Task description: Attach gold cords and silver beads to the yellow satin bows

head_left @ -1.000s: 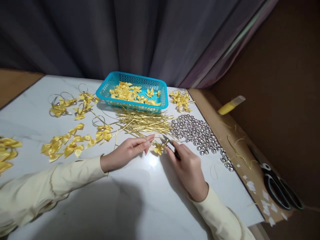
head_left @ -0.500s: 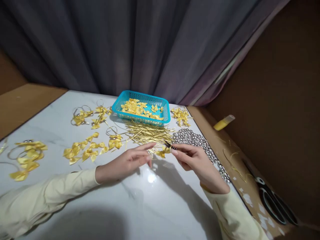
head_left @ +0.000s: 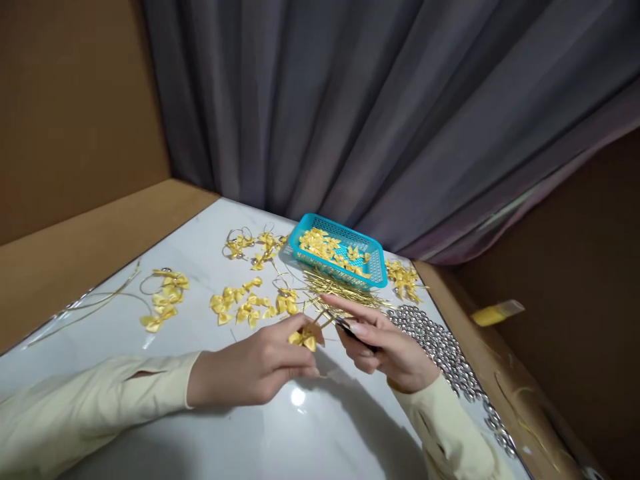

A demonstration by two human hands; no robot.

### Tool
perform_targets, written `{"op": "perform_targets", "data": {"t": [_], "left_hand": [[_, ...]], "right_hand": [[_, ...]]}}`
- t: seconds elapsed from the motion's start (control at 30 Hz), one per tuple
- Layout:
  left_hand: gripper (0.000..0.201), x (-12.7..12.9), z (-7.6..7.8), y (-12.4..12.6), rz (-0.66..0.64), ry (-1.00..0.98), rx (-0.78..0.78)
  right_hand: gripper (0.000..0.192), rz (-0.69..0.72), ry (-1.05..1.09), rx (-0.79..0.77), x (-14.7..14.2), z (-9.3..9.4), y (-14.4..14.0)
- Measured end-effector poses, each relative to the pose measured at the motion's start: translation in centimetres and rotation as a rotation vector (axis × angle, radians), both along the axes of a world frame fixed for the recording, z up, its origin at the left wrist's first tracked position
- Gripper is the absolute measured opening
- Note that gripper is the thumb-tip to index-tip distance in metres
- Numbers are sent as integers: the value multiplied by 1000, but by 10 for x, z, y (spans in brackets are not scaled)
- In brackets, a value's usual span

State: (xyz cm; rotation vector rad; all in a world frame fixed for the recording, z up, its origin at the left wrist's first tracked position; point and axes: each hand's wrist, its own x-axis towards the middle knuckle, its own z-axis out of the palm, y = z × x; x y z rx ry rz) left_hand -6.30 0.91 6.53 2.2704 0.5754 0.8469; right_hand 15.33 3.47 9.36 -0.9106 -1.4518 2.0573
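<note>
My left hand (head_left: 270, 360) is closed on a yellow ribbon bow (head_left: 306, 339), pinched between thumb and fingers above the white tabletop. Thin gold tie ends (head_left: 324, 316) stick up from this bow toward the other hand. In my right hand (head_left: 385, 343) is a small dark pointed tool (head_left: 345, 325), which looks like snips. Its tips meet or nearly meet the gold tie ends; I cannot tell whether they touch. My right index finger is stretched out above the tool, and the palm hides most of its handle.
Behind my hands stands a blue basket (head_left: 383, 273) of yellow bows, with loose gold ties (head_left: 340, 290) before it. Silver rings or beads (head_left: 435, 340) spread along the right edge. Finished-looking bow clusters (head_left: 167, 300) lie left. A yellow tube (head_left: 497, 312) is at the right.
My left hand was open and now grips a yellow bow with gold tie ends. My right hand has brought the dark tool to those ends. The view has turned left.
</note>
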Motion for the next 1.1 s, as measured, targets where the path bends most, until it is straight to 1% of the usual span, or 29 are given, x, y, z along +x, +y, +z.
{"op": "perform_targets", "data": {"t": [0.07, 0.13, 0.17, 0.23, 0.3, 0.37, 0.4, 0.43, 0.53, 0.6, 0.67, 0.73, 0.8, 0.87, 0.97, 1.1], "left_hand": [[21, -4, 0, -1, -2, 9, 55], [21, -5, -1, 0, 23, 24, 126], [22, -6, -1, 1, 37, 35, 168], [24, -8, -2, 3, 62, 57, 246], [26, -8, -4, 4, 71, 88, 303], [28, -8, -5, 5, 67, 126, 340], [28, -8, -5, 5, 59, 146, 351], [29, -7, -6, 5, 50, 162, 360], [27, -5, -6, 4, 24, 198, 367], [25, -4, -7, 5, 12, 215, 371], [23, -3, -8, 6, -1, 228, 370], [21, -3, -9, 6, -11, 242, 356], [21, -2, -9, 6, -23, 251, 325], [22, -1, -8, 5, -42, 239, 271], [23, 0, -3, 5, -77, 157, 105], [25, -2, 6, 8, -114, 73, -224]], "right_hand": [[56, 43, -160, 167, -3, 4, 0], [43, 113, -429, 417, -1, 9, 1], [35, 124, -573, 551, 3, 11, 1], [24, 64, -799, 791, 12, 14, 0], [26, -69, -902, 969, 19, 18, -3], [37, -147, -867, 1095, 20, 20, -9], [40, -141, -813, 1140, 18, 21, -12], [39, -111, -747, 1189, 15, 22, -16], [18, 18, -618, 1310, 1, 21, -25], [18, 24, -607, 1353, -4, 18, -28], [18, -47, -615, 1350, -5, 17, -29], [15, -121, -617, 1298, -4, 16, -29], [13, -184, -604, 1209, -3, 18, -30], [14, -236, -606, 1079, -4, 20, -29], [20, -286, -600, 838, -9, 21, -24], [24, -360, -484, 495, -11, 16, -14]]}}
